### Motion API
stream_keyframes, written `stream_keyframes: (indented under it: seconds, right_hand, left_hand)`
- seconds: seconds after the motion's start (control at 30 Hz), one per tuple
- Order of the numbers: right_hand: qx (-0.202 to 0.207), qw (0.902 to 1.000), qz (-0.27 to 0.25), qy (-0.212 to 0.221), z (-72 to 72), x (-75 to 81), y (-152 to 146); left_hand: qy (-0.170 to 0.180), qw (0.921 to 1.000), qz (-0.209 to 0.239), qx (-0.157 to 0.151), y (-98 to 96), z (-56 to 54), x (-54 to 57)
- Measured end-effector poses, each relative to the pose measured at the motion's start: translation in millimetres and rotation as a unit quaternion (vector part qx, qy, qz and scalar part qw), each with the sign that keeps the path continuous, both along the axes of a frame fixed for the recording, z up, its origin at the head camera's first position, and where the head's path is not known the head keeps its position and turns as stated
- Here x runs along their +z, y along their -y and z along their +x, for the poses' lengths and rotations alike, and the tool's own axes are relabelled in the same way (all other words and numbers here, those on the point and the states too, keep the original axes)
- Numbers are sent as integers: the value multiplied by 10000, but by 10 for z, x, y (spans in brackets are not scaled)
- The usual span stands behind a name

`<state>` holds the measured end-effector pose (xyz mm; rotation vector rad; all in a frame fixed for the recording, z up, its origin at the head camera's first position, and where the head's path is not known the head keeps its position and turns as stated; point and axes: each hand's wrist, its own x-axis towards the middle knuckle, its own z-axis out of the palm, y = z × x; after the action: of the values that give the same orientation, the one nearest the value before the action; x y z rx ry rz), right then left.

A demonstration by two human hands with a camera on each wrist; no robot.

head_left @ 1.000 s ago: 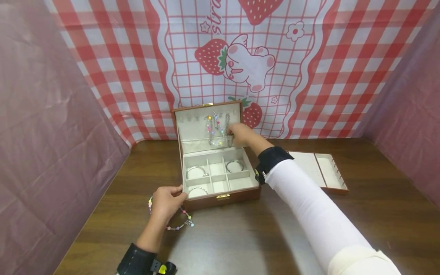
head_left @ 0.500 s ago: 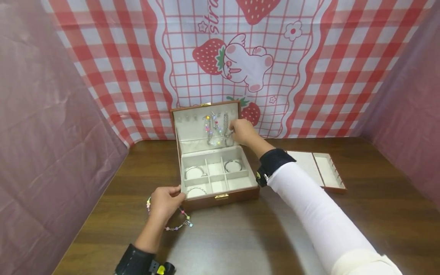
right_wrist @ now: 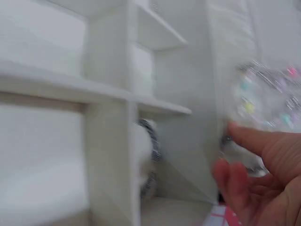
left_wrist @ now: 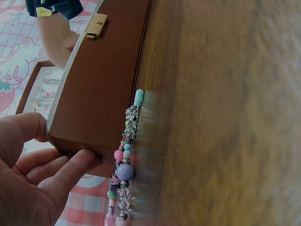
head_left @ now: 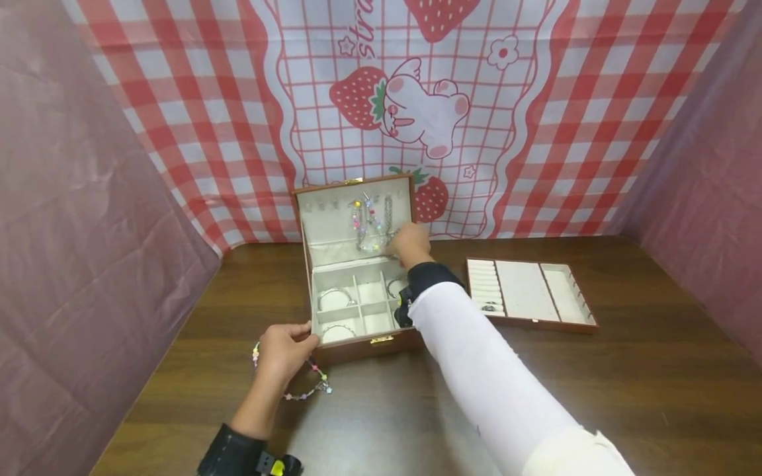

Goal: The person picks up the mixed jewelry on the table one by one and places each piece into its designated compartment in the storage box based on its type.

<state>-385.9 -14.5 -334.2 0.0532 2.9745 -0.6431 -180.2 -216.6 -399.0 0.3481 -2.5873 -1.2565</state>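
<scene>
The left hand (head_left: 284, 348) grips the box (head_left: 363, 297) corner to steady it; the right hand (head_left: 408, 243) pinches a hanging chain (head_left: 389, 221) in the lid

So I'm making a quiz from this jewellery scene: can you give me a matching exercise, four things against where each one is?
Things:
1. beaded bracelet
2. insert tray
3. left hand
4. right hand

Places:
A. at the hanging chains in the lid
B. on the table right of the jewellery box
C. at the box's front left corner
D. on the table by the box's front left corner

Pairs: 1-D, 2-B, 3-C, 4-A
</scene>
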Motion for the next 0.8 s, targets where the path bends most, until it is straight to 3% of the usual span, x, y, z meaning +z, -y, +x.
stream_keyframes:
  seconds: [0.13,0.27,0.53,0.67,0.8]
  right_hand:
    - [-239,9990,132,-367,15,-107,69]
    - [-386,9979,-210,-474,-32,-166,60]
    - [-118,9953,-920,-284,-48,-44,-59]
    - [155,9932,-880,-744,-29,107,-99]
    - [373,9845,-708,-1559,-49,211,-122]
  left_hand:
    - [43,9999,99,-40,-15,6,-20]
    - [27,10000,35,-8,-14,15,-21]
    - [6,10000,-87,0,4,14,0]
    - [-27,9999,-141,-1,14,8,7]
    - [-23,9999,-138,-14,19,9,0]
